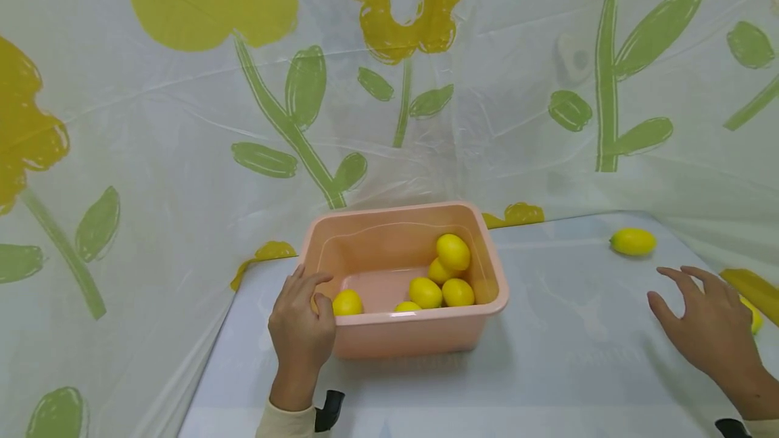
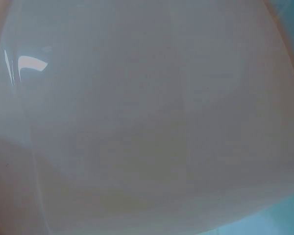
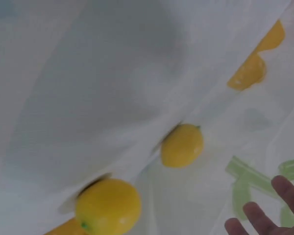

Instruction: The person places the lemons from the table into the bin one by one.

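Observation:
A pink plastic basin (image 1: pixel 414 336) stands on the table with several yellow lemons (image 1: pixel 453 252) inside, most of them bunched at its right end. One lemon (image 1: pixel 347 303) lies apart near the basin's left front corner. At that corner my left hand (image 1: pixel 302 323) grips the rim; the basin's smooth wall (image 2: pixel 137 107) fills the left wrist view. Off to the right, my right hand (image 1: pixel 709 320) hovers over the table with fingers spread and holds nothing. Beyond its fingertips lies a lemon (image 1: pixel 633 242). Another lemon (image 1: pixel 755 315) is partly hidden behind this hand; the right wrist view shows it whole (image 3: pixel 109 206).
The pale table (image 1: pixel 566 357) carries the basin and the loose lemons. A white plastic sheet (image 1: pixel 487 86) printed with yellow flowers and green leaves hangs behind the table and down its left side, close to the basin's back.

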`<state>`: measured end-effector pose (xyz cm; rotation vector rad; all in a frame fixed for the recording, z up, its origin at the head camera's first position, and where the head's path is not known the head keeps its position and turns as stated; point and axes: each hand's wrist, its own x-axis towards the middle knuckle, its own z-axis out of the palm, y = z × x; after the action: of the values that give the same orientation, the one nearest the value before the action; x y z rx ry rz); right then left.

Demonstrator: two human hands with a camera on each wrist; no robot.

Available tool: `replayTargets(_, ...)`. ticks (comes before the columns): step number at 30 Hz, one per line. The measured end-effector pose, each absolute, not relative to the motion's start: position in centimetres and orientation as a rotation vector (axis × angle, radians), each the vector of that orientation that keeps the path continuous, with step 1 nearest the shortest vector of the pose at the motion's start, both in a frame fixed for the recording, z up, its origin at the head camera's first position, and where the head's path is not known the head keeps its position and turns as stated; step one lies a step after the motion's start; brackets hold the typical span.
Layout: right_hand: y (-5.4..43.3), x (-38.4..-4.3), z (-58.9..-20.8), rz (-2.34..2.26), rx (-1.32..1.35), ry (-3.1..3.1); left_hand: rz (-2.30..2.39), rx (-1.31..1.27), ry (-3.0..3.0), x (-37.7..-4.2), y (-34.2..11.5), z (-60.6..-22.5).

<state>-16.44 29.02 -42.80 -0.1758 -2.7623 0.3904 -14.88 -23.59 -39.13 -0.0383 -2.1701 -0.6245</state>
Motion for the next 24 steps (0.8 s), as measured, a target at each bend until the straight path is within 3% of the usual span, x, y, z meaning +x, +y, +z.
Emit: replayTargets(24,35.9,-17.9,-45.4,0.411,-0.439,-2.861,-0.622,-0.017,-2.180,-15.0,-23.7,-39.3)
